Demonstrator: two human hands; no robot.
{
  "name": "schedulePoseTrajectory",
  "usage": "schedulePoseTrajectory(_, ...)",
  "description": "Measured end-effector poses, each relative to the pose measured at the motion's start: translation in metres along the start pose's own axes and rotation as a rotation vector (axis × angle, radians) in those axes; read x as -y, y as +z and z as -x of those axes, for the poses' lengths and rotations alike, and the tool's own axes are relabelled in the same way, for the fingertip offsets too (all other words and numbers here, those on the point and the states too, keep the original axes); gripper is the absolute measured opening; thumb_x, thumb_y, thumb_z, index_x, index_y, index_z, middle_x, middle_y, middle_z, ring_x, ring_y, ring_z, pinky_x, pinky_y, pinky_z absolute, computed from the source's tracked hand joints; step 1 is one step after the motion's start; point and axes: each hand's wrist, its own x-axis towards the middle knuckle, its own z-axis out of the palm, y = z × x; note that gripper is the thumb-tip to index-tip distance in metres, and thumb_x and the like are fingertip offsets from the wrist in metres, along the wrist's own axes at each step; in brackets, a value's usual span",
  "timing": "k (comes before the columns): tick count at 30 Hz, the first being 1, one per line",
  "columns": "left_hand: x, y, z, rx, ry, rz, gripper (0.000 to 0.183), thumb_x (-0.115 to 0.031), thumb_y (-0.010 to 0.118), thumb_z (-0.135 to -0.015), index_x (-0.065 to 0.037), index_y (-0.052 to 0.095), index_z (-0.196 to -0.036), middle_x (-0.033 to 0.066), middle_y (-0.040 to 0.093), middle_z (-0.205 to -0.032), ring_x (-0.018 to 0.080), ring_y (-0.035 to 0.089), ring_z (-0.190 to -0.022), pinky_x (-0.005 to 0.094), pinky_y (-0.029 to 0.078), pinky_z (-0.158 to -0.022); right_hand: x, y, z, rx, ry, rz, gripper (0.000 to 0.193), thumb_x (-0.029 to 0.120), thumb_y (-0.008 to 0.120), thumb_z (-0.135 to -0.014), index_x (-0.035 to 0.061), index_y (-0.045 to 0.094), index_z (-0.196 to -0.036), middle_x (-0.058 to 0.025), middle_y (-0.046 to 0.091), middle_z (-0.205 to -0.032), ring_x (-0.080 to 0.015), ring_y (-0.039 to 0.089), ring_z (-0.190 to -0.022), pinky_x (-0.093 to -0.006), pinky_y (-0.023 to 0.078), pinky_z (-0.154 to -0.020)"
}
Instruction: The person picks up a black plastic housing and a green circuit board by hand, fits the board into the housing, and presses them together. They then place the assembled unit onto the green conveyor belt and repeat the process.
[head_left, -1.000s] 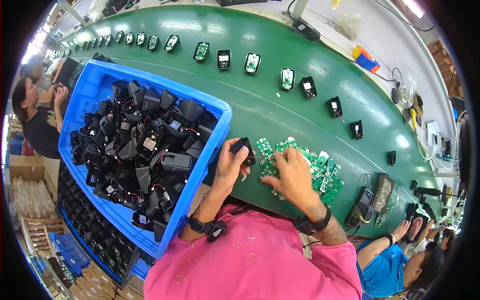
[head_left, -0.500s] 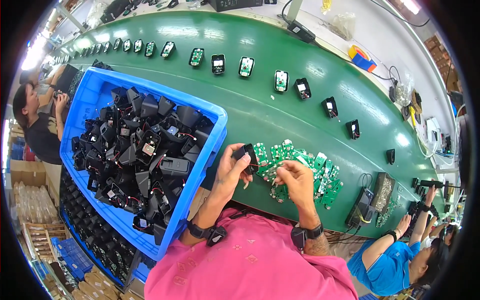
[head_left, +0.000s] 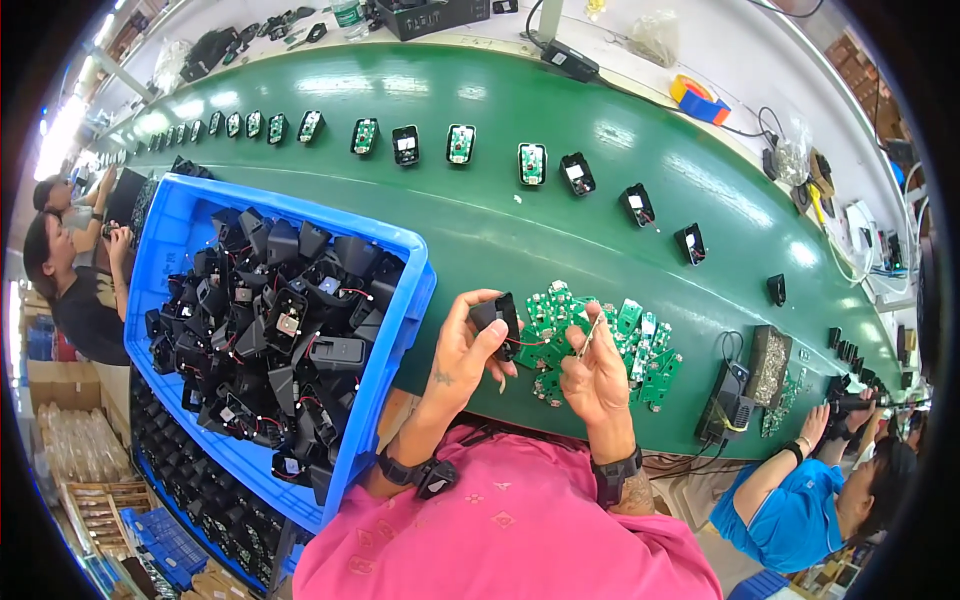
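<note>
My left hand [head_left: 458,350] is closed round a small black plastic housing [head_left: 496,318], tilted with its open side toward my other hand. A thin red wire [head_left: 530,344] comes out of the housing toward the right. Between the thumb and fingers of my right hand [head_left: 598,385] is a small circuit board [head_left: 589,338], seen nearly edge-on. Whether the wire is joined to this board I cannot tell. Below and around my right hand lies a loose pile of green circuit boards [head_left: 547,312] on the green table [head_left: 480,245].
Left of me stands a blue bin [head_left: 420,285] heaped with black housings [head_left: 338,350]. A curved row of housings, some with green boards [head_left: 461,144], runs across the table. A black power box [head_left: 727,402] sits at the right. Co-workers are at both sides, one in blue [head_left: 790,515].
My right hand has turned and lifted a little, bringing the board upright and edge-on. My left hand still holds the housing, now tilted slightly differently. The view has shifted slightly.
</note>
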Motion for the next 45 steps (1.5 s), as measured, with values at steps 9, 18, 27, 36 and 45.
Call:
schedulePoseTrajectory(9, 0.001, 0.0, -0.004, 0.011, -0.099, 0.158, 0.037, -0.025, 0.057, -0.1, -0.003, 0.044, -0.126, 0.0149, 0.066, -0.095, 0.0149, 0.062, -0.055, 0.0241, 0.051, -0.045, 0.0, -0.014, 0.0, 0.155, 0.028, 0.147, 0.023, 0.023, 0.055, -0.102, 0.0019, 0.057, -0.112, -0.0086, 0.056, -0.083, -0.0036, 0.042, -0.048, -0.0148, 0.033, -0.035)
schedulePoseTrajectory(18, -0.014, 0.032, 0.0, 0.023, 0.044, -0.107, 0.043, -0.012, 0.066, -0.094, 0.001, 0.044, -0.128, 0.0127, 0.064, -0.101, 0.01, 0.061, -0.059, 0.0216, 0.051, -0.049, -0.019, 0.001, -0.002, 0.162, 0.223, -0.125, 0.02, 0.022, 0.046, -0.105, 0.0101, 0.053, -0.09, 0.003, 0.044, -0.063, -0.0049, 0.037, -0.043, -0.0188, 0.03, -0.038)
schedulePoseTrajectory(27, -0.009, 0.035, -0.002, -0.034, 0.06, -0.289, 0.046, -0.01, 0.069, -0.091, 0.002, 0.045, -0.129, 0.0113, 0.063, -0.103, 0.0075, 0.063, -0.068, 0.0202, 0.052, -0.051, -0.021, 0.006, -0.001, 0.01, 0.023, 0.197, 0.026, 0.026, 0.042, -0.106, 0.0088, 0.05, -0.088, 0.0009, 0.044, -0.06, -0.007, 0.037, -0.04, -0.0208, 0.029, -0.036)
schedulePoseTrajectory(36, 0.005, 0.027, -0.003, 0.31, -0.307, 0.261, 0.051, -0.018, 0.051, -0.098, -0.006, 0.031, -0.144, 0.0082, 0.057, -0.101, 0.0138, 0.058, -0.07, 0.0242, 0.045, -0.056, -0.015, 0.012, -0.002, -0.162, -0.657, 1.072, 0.01, 0.013, 0.062, -0.098, 0.0042, 0.062, -0.104, 0.0007, 0.062, -0.078, -0.006, 0.054, -0.063, -0.0224, 0.044, -0.055)
schedulePoseTrajectory(45, 0.007, 0.03, -0.003, 0.2, -0.28, -0.054, 0.053, -0.005, 0.047, -0.09, -0.019, 0.033, -0.139, 0.0045, 0.051, -0.112, 0.0118, 0.054, -0.09, 0.0261, 0.05, -0.073, 0.0, 0.026, -0.002, -0.189, -1.169, 1.604, 0.016, 0.006, 0.064, -0.094, -0.003, 0.065, -0.107, -0.0083, 0.065, -0.076, -0.0115, 0.06, -0.059, -0.0251, 0.046, -0.053)
